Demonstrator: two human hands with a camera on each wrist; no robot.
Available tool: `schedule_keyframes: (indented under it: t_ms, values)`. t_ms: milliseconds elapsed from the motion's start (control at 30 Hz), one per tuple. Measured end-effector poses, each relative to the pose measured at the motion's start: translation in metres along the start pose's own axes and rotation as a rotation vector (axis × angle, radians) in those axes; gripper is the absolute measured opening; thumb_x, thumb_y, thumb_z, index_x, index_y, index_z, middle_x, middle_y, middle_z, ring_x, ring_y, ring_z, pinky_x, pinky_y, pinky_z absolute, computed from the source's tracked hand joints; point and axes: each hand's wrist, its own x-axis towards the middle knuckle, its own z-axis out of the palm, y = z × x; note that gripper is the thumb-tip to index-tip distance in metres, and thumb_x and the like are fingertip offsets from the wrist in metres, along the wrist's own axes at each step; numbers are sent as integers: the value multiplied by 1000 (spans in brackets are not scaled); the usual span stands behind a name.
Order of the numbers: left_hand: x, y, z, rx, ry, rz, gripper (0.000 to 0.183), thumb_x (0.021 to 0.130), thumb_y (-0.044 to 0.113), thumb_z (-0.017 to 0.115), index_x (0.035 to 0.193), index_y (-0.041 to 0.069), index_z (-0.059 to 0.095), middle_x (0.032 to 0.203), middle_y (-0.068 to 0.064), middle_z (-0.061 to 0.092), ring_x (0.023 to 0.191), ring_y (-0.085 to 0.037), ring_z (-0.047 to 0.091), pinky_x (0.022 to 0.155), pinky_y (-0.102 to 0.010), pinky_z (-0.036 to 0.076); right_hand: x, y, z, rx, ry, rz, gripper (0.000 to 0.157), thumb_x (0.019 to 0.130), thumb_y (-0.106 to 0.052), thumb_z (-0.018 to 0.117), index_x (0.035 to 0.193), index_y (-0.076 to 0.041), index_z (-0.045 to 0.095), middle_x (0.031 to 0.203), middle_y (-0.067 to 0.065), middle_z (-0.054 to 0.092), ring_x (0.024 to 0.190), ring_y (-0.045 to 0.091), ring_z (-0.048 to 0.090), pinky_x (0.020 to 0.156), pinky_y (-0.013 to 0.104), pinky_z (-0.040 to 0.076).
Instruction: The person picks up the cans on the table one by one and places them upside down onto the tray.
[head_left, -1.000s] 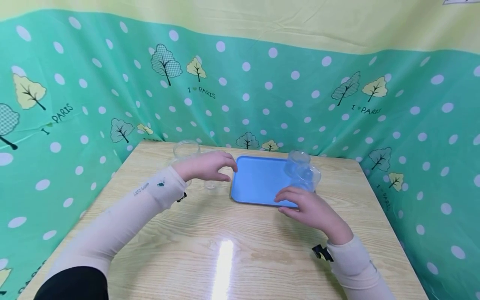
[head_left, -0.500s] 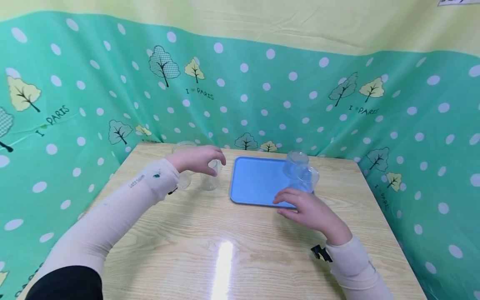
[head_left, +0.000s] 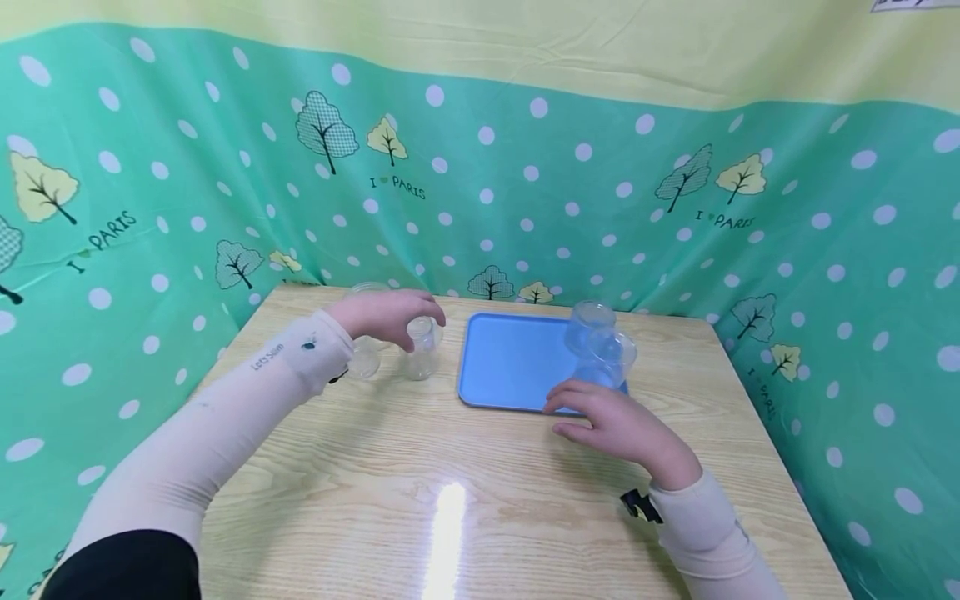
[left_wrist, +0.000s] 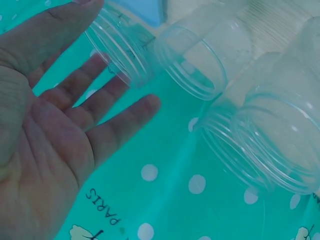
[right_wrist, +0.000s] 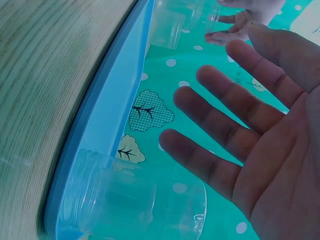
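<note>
At the left back of the table, my left hand [head_left: 378, 315] is spread at the mouth of a clear jar [head_left: 422, 362]. In the left wrist view its thumb and straight fingers lie on either side of a threaded jar rim [left_wrist: 122, 47]. Other upright clear jars [left_wrist: 280, 150] stand close by, partly hidden by the hand in the head view. My right hand [head_left: 618, 425] hovers, fingers relaxed, over the front right corner of a blue tray [head_left: 498, 367]. Beside it, a clear jar [right_wrist: 150, 200] stands mouth down on the tray.
Two clear jars share the tray's right side, one [head_left: 588, 321] behind the other [head_left: 618, 358]. A wooden table [head_left: 337, 483] lies under everything. A green dotted curtain [head_left: 510, 192] borders its back and sides.
My left hand has moved left from the tray's left edge to the jar, and its fingers now straddle the rim. The right hand has stayed nearly still.
</note>
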Motion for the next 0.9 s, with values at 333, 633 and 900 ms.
schedule_keyframes:
  t_ms: [333, 633, 900]
  values:
    - [0, -3, 1, 19, -28, 12, 52, 79, 2, 85, 125, 22, 70, 136, -6, 60, 128, -28, 56, 105, -45, 51, -1, -2, -1, 23, -8, 2, 20, 100, -27, 69, 120, -26, 69, 134, 3, 63, 123, 22, 62, 99, 44, 56]
    - [0, -2, 1, 31, -41, 5, 49, 80, 2, 85, 122, 23, 72, 135, -5, 61, 128, -27, 57, 104, -44, 51, -2, -3, 0, 26, -10, -4, 20, 100, -25, 69, 120, -26, 69, 133, 3, 63, 123, 21, 62, 99, 43, 56]
    - [-1, -1, 0, 33, -36, 14, 47, 81, 2, 84, 121, 22, 72, 135, -5, 62, 127, -27, 57, 102, -44, 53, -1, -3, -1, 40, -13, -4, 21, 100, -22, 69, 120, -25, 69, 133, 4, 63, 123, 22, 62, 98, 44, 56]
